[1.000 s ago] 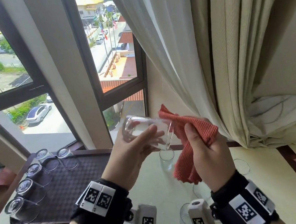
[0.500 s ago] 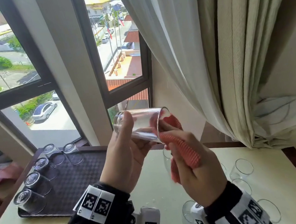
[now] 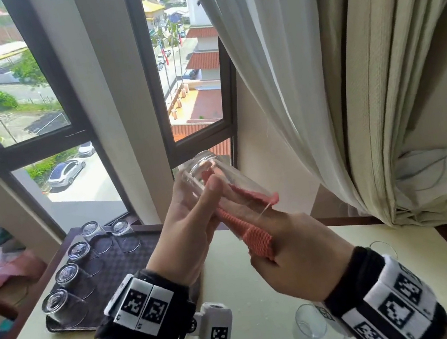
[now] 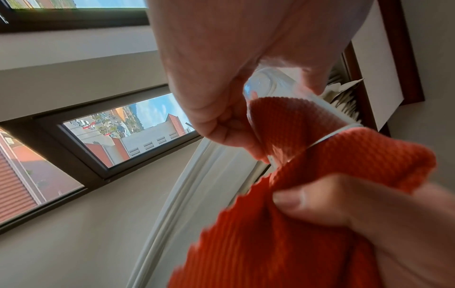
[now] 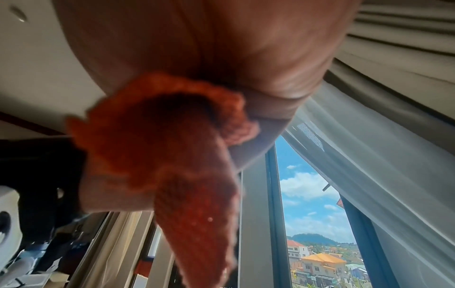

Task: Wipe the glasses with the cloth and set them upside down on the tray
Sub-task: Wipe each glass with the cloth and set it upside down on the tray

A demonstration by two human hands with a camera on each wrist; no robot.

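Beside a bright window, over a pale counter (image 3: 254,324). Left hand (image 3: 192,220) grip curled round glass (image 3: 218,181), held aloft, tilted. Right hand (image 3: 302,259) clamped on cloth (image 3: 256,240), apparently pushed inside. Wiping underway. Next: withdraw cloth, invert glass, set onto tray (image 3: 131,258) far left.

left hand (image 3: 193,226): fingers curled, gripping | right hand (image 3: 302,259): fingers pinching

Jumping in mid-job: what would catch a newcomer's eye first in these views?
The clear glass held up at centre frame, gripped by the left hand, with the red cloth pushed inside it by the right hand. Next, the row of upturned glasses on the dark tray at lower left. Behind them, the bright window and pale curtain.
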